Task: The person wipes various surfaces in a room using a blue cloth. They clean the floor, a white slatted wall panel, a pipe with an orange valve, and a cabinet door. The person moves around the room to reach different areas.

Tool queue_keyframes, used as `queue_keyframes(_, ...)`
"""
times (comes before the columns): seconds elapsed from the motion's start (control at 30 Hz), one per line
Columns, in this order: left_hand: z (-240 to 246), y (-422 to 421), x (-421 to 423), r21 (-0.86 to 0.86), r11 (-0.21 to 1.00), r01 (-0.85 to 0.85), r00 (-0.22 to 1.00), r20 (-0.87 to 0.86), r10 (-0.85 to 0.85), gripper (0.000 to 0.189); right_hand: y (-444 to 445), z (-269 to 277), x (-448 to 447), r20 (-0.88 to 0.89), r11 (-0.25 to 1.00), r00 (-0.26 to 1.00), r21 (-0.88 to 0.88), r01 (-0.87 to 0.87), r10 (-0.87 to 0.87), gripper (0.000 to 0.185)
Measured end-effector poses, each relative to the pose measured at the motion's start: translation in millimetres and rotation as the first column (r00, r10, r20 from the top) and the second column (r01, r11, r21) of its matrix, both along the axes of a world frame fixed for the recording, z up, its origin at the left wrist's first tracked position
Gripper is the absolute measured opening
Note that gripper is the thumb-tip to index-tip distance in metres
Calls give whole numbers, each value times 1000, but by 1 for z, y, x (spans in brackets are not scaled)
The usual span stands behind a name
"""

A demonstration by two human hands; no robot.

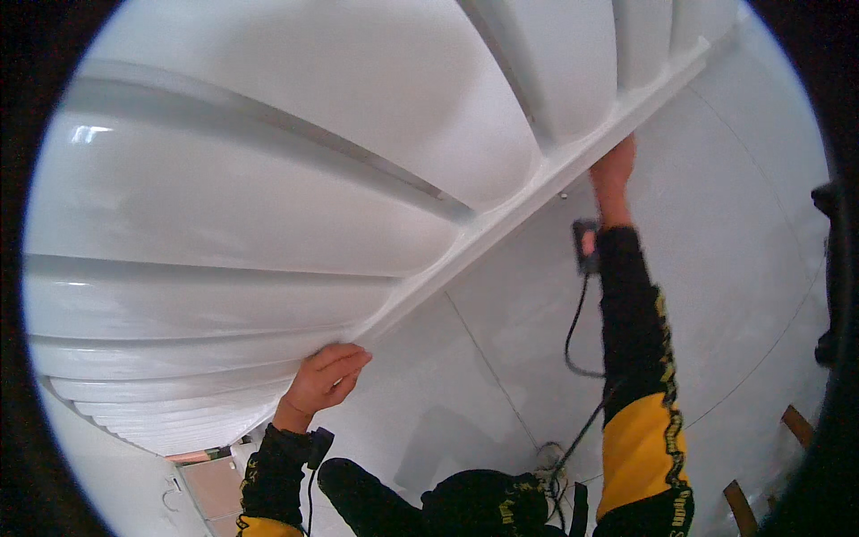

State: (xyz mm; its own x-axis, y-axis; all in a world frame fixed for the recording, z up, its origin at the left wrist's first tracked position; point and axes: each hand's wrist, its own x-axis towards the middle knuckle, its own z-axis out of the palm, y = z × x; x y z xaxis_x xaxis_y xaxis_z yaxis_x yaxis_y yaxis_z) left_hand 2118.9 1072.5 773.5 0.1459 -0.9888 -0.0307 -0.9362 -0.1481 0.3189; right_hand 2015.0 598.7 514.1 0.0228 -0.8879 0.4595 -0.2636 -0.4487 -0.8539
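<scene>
A large, glossy white panel (288,208) with moulded ribs and a raised rim fills the upper left of the head view. My left hand (325,379) is at the lower part of its rim, fingers bent and close together against the edge. Farther up along the same edge, my right hand (614,171) grips the rim from below. The panel hides the fingertips of that hand. Each forearm wears a black and yellow sleeve, with a small dark device (586,245) by the right wrist and another dark device (321,448) by the left.
Pale floor tiles (470,376) with thin joints lie below the panel's edge. A dark cable (580,436) hangs beside my right arm. Brown strips (740,507) are at the lower right, and a dark object (829,275) stands at the right rim. My dark-clothed knee (356,490) shows below.
</scene>
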Motion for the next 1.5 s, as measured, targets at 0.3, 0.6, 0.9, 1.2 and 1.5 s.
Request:
queue_keyframes(0.3, 2, 5, 0, -44, 999, 10, 1000, -13, -10, 32, 258, 0, 49, 184, 876, 943, 356, -326, 276, 49)
queue_keyframes(0.6, -2, -7, -9, -17, 999, -40, 999, -21, 40, 28, 426, 7, 88, 391, 562, 748, 495, -663, 537, 45)
queue_keyframes(0.9, 10, -10, -13, -74, 997, -4, 999, -38, 1, 24, 360, 20, -43, 889, -404, 448, 446, -799, 96, 52)
queue_keyframes(1.2, 8, -9, -13, -157, 987, 32, 992, -116, -51, 21, 194, 127, -173, 825, 66, 447, 453, -889, 346, 61)
queue_keyframes(1.5, 4, -2, -8, -196, 980, 17, 975, -216, -60, 18, 179, 232, -159, 30, 527, 569, 343, -778, 821, 47)
